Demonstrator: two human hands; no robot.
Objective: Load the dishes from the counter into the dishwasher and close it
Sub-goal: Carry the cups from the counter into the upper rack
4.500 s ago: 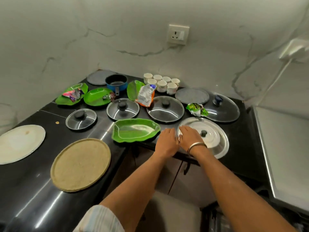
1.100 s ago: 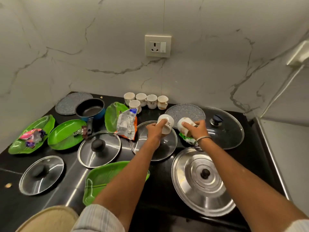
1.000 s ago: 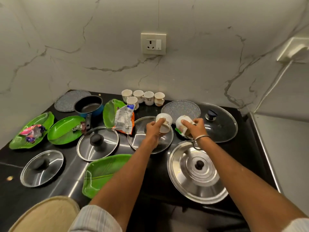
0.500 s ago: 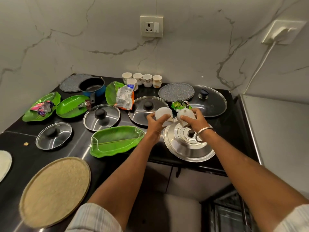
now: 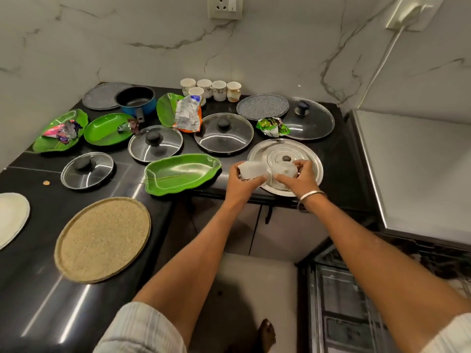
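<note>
Black stone counter [image 5: 46, 250] is running along a marbled white corner wall [image 5: 127, 42], and a person is standing at its inner bend with both forearms reaching forward. The left hand [image 5: 240, 183] is gripping a small white cup [image 5: 251, 170], fingers curled round it, and the right hand [image 5: 298, 178], with a metal bangle [image 5: 309, 198] sitting at the wrist, is holding a second white cup [image 5: 284, 169] in the same way. Both cups are blurred and are hovering just above the near edge of a large steel lid [image 5: 305, 151] lying on the counter. Five more cups [image 5: 211, 89] are standing in a cluster against the back wall. Just left of the hands a green leaf-shaped tray [image 5: 182, 173] is lying empty, and three other green trays [image 5: 108, 131] are sitting further back, some holding crumpled wrappers. Glass lids with black knobs [image 5: 155, 143] are spreading between them, beside a blue saucepan [image 5: 136, 100] and two grey speckled plates [image 5: 262, 107]. A round woven mat [image 5: 102, 238] is lying on the near counter. At lower right the dishwasher [image 5: 356, 301] is standing open, its rack showing dimly beneath a steel top [image 5: 418, 174].
</note>
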